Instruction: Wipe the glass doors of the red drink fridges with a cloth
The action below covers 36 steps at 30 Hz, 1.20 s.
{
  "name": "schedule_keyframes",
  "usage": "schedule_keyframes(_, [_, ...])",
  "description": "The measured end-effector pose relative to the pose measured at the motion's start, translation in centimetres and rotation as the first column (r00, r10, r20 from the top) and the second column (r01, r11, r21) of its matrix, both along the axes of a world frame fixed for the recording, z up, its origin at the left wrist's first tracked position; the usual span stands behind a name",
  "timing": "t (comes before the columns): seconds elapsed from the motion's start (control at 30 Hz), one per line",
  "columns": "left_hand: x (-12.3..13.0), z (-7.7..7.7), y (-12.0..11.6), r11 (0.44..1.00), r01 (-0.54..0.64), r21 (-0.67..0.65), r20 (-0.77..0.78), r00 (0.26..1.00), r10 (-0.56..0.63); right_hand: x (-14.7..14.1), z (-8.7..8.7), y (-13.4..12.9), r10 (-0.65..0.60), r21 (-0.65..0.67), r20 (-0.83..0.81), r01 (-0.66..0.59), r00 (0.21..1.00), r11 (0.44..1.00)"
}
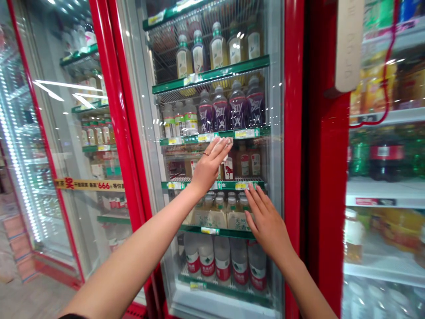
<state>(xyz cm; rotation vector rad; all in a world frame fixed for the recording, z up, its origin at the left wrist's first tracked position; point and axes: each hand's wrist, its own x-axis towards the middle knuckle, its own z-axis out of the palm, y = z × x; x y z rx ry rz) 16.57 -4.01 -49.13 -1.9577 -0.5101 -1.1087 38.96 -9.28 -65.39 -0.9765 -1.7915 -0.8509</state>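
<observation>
My left hand (207, 170) lies against the glass door (277, 146) of a red-framed drinks cooler, its fingers stretched over a crumpled white tissue (227, 143) that pokes out at the fingertips. A ring sits on one finger. Lower and to the right, my right hand (267, 221) rests flat on the same glass with its fingers apart and nothing in it. Behind the pane, dark purple bottles (237, 108) stand on a shelf above my hands. Bottles with red and white labels (222, 261) fill the bottom shelf.
On the left, another glass cooler door (75, 146) carries a yellow printed strip (91, 184). A red post (332, 199) rises on the right, with a beige panel (348, 44) near its top. Drink shelves (381, 190) stand beyond it. Pinkish boxes (21, 248) are stacked at far left.
</observation>
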Motion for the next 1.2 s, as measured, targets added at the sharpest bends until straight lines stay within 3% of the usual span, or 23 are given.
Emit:
schedule_keyframes(0.1, [0.2, -1.2, -0.2, 0.998, -0.007, 0.065, -0.158, 0.987, 0.018, 0.2, 0.1, -0.1, -0.012, 0.002, 0.009, 0.012, 1.000, 1.000])
schedule_keyframes(0.2, [-1.6, -1.6, -0.9, 0.992, -0.039, 0.116, -0.308, 0.949, 0.073, 0.6, 0.2, -0.5, -0.022, -0.003, 0.007, 0.022, 1.000, 1.000])
schedule_keyframes(0.27, [-2.5, -1.0, -1.3, 0.987, -0.097, 0.125, -0.275, 0.953, 0.129, 1.0, 0.4, -0.7, -0.030, -0.003, 0.003, 0.030, 1.000, 1.000])
schedule_keyframes(0.33, [-2.4, -0.2, -1.4, 0.981, -0.162, 0.102, -0.149, 0.973, 0.176, 1.4, 0.5, -0.9, -0.039, -0.004, -0.006, 0.039, 0.999, 0.999])
schedule_keyframes(0.47, [0.2, 0.5, -0.8, 0.985, -0.171, 0.029, 0.008, 0.985, 0.170, 2.0, 0.7, -0.8, -0.061, -0.004, -0.016, 0.061, 0.998, 0.998])
schedule_keyframes(0.57, [1.5, -0.1, -0.3, 0.992, -0.122, 0.045, -0.040, 0.992, 0.124, 2.3, 0.7, -0.6, -0.079, 0.007, -0.018, 0.080, 0.997, 0.997])
schedule_keyframes(0.73, [-0.1, -1.0, -1.2, 0.992, -0.103, 0.076, -0.214, 0.970, 0.117, 2.5, 0.8, -0.6, -0.095, 0.003, -0.030, 0.095, 0.995, 0.996])
schedule_keyframes(0.83, [-0.1, -0.4, -1.4, 0.992, -0.109, 0.058, -0.119, 0.986, 0.115, 2.7, 0.8, -0.6, -0.098, 0.001, -0.034, 0.098, 0.995, 0.995])
schedule_keyframes(0.97, [2.8, 0.7, -0.5, 0.998, -0.059, 0.020, 0.013, 0.998, 0.059, 3.0, 0.7, -0.4, -0.113, 0.004, -0.038, 0.113, 0.993, 0.994])
schedule_keyframes(1.07, [4.6, 0.4, 0.0, 0.999, -0.029, 0.033, -0.039, 0.999, 0.030, 3.2, 0.7, -0.3, -0.117, 0.012, -0.041, 0.118, 0.992, 0.993])
schedule_keyframes(1.2, [3.8, -1.0, -0.4, 0.996, -0.042, 0.076, -0.173, 0.983, 0.054, 3.3, 0.9, -0.5, -0.114, 0.006, -0.054, 0.115, 0.992, 0.993])
